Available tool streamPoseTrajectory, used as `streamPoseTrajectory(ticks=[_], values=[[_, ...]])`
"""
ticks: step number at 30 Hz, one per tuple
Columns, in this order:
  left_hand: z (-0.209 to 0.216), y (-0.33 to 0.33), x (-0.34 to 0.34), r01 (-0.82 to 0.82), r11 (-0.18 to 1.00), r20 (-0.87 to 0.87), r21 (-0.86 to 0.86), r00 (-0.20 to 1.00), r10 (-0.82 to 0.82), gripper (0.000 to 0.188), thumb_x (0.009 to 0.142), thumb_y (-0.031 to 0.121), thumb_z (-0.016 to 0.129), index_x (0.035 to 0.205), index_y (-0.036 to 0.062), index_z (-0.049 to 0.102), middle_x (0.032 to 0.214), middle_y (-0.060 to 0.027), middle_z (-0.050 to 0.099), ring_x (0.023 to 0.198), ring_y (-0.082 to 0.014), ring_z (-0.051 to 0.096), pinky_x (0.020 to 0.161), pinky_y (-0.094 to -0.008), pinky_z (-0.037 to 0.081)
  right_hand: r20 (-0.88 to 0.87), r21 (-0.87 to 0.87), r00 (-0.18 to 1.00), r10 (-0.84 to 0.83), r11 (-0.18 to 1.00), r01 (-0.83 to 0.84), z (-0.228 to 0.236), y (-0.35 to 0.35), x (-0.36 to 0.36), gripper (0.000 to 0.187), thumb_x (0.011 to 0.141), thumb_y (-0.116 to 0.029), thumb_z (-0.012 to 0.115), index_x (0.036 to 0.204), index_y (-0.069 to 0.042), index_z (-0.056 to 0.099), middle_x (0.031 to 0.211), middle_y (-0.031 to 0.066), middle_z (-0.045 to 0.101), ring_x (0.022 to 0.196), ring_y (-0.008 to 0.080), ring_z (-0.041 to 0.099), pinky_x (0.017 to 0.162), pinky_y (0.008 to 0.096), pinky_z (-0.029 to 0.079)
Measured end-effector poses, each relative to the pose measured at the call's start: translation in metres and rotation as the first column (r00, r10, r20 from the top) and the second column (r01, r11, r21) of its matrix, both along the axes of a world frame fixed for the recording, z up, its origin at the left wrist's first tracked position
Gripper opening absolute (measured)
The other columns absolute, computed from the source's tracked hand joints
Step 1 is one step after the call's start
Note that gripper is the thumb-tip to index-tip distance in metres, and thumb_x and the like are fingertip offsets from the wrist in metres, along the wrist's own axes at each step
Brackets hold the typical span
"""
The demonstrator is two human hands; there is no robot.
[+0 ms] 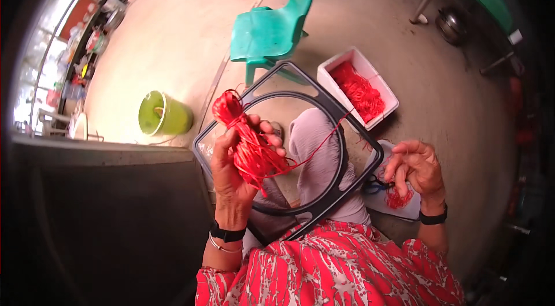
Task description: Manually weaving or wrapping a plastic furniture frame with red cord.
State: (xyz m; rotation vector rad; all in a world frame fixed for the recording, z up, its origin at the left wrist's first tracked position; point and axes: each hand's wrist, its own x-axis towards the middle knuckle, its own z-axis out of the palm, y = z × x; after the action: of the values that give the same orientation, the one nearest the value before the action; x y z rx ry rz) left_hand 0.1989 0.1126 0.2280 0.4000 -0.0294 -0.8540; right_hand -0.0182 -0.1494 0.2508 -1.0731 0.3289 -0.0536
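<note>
Biggest thing w/ the hands is the black frame (341, 132), a squarish plastic piece w/ a round opening, resting tilted across the person's lap. Beyond the frame's far edge stands a teal plastic chair (272, 28), and just right of the frame is a white box (358, 89) full of red thread. Well left of the frame, a green bucket (163, 114) on the concrete floor. Left hand (234, 176) is up over the frame's left side, fingers curled tight around a bundle of red thread (248, 141). One strand runs across the frame twd the right hand (416, 170), just off the frame's right corner, fingertips pinched together on thread, w/ a small red tangle (398, 197) under it.
</note>
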Motion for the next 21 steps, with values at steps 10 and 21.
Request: streamPoseTrajectory(ticks=[10, 21], values=[[0.014, 0.029, -0.026, -0.075, 0.923, 0.298, 0.377, 0.954, -0.044, 0.046, 0.085, 0.016, 0.068, 0.122, -0.0043, 0.05, 0.091, -0.0133, 0.066, 0.078, -0.0205, 0.066, 0.069, -0.0314, 0.056, -0.078, -0.365, 0.991, 0.11, 0.922, -0.131, 0.019, 0.043, 0.052, 0.041, 0.087, -0.015, 0.07, 0.123, -0.001, 0.056, 0.096, 0.0115, 0.069, 0.069, 0.0122, 0.067, 0.055, 0.0192, 0.05], [0.006, 0.025, -0.055, -0.33, 0.619, 0.591, 0.713, 0.757, -0.278, 0.032, 0.083, 0.019, 0.071, 0.108, 0.0013, 0.061, 0.073, -0.006, 0.064, 0.062, -0.0135, 0.061, 0.056, -0.0289, 0.046, 0.105, -0.949, 0.933, 0.343, 0.315, -0.009, 0.039, 0.085, 0.108, 0.063, 0.068, -0.013, 0.083, 0.124, -0.006, 0.055, 0.125, 0.0094, 0.058, 0.11, 0.0196, 0.058, 0.083, 0.0332, 0.052]])
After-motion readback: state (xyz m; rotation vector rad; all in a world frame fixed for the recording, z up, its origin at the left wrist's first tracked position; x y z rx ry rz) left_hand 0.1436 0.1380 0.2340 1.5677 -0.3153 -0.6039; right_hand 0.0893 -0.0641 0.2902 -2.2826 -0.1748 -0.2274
